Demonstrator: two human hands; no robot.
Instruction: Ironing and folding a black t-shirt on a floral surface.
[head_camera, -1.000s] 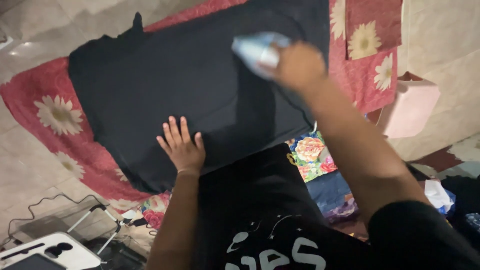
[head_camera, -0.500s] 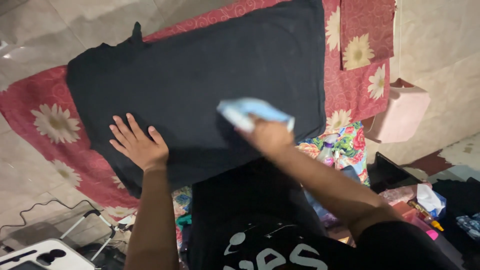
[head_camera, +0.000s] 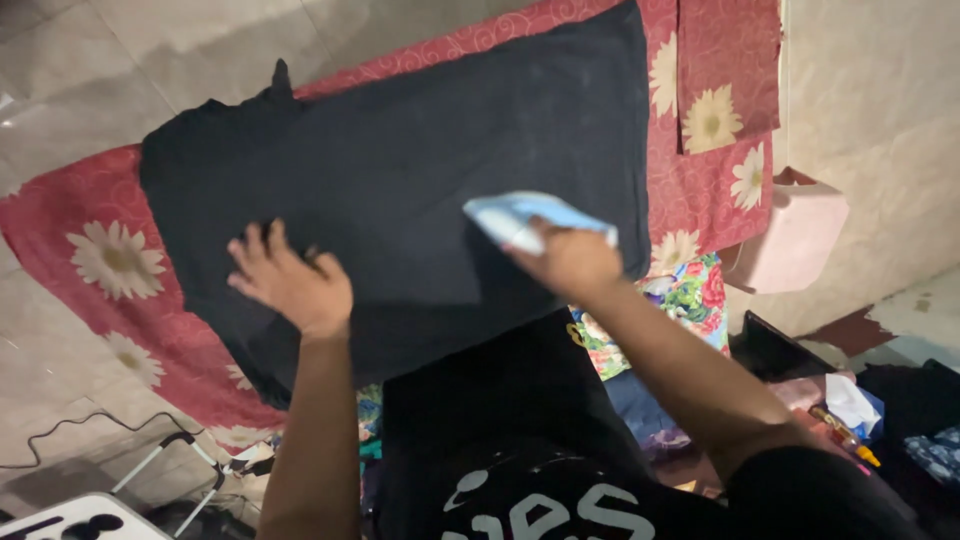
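While the black garment is spread flat over a red daisy-print cloth, its long axis running from upper right to lower left, a light blue iron is gripped by the closed fingers of the right hand near its lower right edge. The left hand is pressed on the fabric to the iron's left, fingers spread open, forearm extended.
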